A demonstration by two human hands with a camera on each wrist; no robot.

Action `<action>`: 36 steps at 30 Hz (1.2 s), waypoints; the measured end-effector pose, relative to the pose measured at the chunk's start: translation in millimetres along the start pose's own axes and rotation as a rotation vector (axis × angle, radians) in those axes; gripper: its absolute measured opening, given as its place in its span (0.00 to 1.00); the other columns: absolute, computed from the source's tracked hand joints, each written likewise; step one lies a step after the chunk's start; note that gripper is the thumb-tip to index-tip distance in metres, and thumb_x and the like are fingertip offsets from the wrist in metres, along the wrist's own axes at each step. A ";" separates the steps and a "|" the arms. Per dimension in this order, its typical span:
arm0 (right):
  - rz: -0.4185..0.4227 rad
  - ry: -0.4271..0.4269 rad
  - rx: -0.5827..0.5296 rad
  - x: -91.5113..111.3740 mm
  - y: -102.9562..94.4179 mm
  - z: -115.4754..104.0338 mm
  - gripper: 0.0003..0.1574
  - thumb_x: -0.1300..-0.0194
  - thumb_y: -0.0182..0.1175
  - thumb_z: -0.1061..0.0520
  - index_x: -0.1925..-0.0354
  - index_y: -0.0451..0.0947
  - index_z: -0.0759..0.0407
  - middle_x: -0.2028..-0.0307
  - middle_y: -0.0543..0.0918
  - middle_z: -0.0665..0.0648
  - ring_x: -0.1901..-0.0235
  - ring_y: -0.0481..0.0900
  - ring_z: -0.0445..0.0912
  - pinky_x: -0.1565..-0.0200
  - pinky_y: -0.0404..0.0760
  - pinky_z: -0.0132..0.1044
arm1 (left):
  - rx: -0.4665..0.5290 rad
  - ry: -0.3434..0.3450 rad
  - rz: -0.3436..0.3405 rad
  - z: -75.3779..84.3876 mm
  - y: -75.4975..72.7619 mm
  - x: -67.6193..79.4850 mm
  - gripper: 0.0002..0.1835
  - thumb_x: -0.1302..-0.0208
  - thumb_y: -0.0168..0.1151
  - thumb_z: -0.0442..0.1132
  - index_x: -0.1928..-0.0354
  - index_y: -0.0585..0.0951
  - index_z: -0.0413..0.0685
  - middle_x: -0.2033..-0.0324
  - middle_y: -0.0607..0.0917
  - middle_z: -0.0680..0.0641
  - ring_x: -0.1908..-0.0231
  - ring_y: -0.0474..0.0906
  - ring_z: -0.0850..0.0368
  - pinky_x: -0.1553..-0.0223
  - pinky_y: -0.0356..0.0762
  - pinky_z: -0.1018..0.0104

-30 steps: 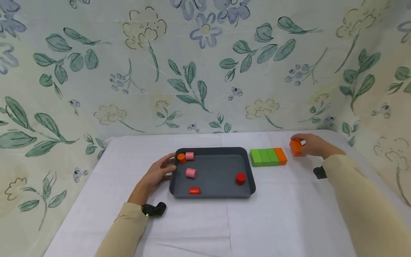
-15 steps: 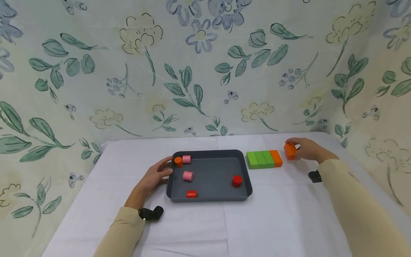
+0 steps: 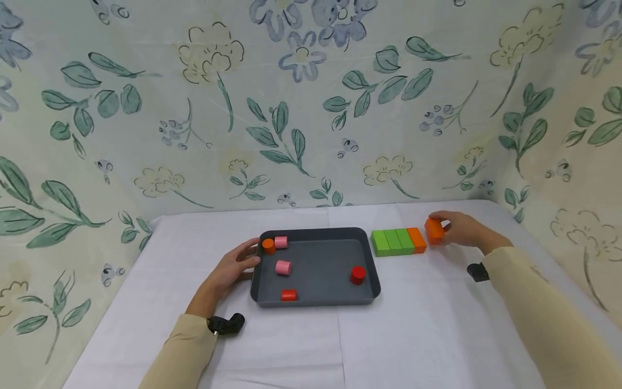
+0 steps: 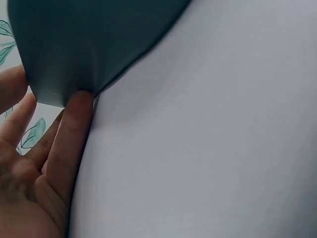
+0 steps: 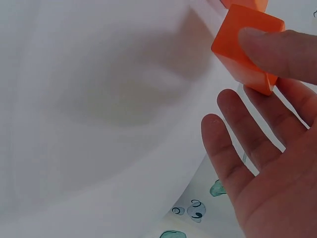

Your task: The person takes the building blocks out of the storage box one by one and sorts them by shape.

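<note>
1. Out at the right flank, the right hand had the held orange block pinched between thumb and fingers, just beside the end orange piece that closed a line of three green blocks.

2. Across the way, the left hand was unclenched, its loosely extended fingers touching the left side of the dark tray.

3. Good form here, I judged, meant a light pinch, the block's faces kept square to the line, and a soft approach that left its neighbours straight.

4. For the other hand, steady contact without a shove looked wisest: two pink cylinders and a red cylinder lay on their sides in the tray, and seemed ready to roll.

5. And what a contrast in views! Only the head camera caught the tray's contents and the green blocks; the right wrist camera showed the thumb across one orange face and two fingers stretched clear of it.

6. Was the block down on the white cloth, or just above? From these angles, hard to call.
</note>
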State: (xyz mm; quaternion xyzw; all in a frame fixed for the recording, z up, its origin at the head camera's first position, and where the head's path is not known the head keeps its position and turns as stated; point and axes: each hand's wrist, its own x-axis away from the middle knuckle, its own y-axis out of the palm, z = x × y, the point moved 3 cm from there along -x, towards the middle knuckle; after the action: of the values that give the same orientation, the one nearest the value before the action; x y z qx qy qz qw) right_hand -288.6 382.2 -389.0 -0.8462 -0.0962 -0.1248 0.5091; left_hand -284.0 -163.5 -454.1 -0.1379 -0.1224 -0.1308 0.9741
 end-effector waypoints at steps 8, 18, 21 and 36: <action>-0.003 -0.048 0.033 6.3 2.6 -5.3 0.44 0.42 0.65 0.60 0.29 0.62 0.64 0.32 0.66 0.73 0.44 0.70 0.66 0.46 0.80 0.57 | -0.002 0.025 -0.009 -0.2 -0.5 3.6 0.35 0.30 0.60 0.46 0.24 0.60 0.62 0.24 0.59 0.39 0.29 0.65 0.37 0.34 0.73 0.43; 0.031 -0.123 0.067 16.9 8.7 -9.8 0.44 0.38 0.65 0.58 0.29 0.60 0.68 0.34 0.65 0.75 0.44 0.72 0.68 0.45 0.80 0.59 | 0.018 0.031 -0.010 0.1 -0.6 2.6 0.34 0.29 0.58 0.44 0.24 0.60 0.62 0.24 0.59 0.39 0.29 0.64 0.38 0.34 0.72 0.43; 0.039 -0.123 0.061 17.4 10.6 -8.3 0.45 0.38 0.65 0.59 0.29 0.58 0.70 0.34 0.65 0.77 0.44 0.72 0.69 0.45 0.80 0.59 | 0.019 0.029 -0.016 -0.8 -0.6 1.9 0.34 0.29 0.58 0.44 0.24 0.60 0.62 0.24 0.59 0.39 0.29 0.64 0.38 0.34 0.72 0.44; 0.010 -0.120 -0.014 15.0 12.6 0.6 0.43 0.36 0.61 0.58 0.27 0.57 0.65 0.31 0.62 0.76 0.42 0.71 0.70 0.45 0.78 0.63 | 0.014 0.025 -0.003 -2.4 -1.0 -0.6 0.34 0.29 0.58 0.44 0.24 0.60 0.63 0.23 0.58 0.39 0.29 0.65 0.38 0.34 0.72 0.43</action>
State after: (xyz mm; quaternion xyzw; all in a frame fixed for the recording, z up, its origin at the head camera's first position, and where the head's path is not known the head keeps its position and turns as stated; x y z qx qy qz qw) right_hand -270.6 377.5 -395.2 -0.8561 -0.1215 -0.0717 0.4971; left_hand -284.3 -165.0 -456.2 -0.1291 -0.1112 -0.1332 0.9763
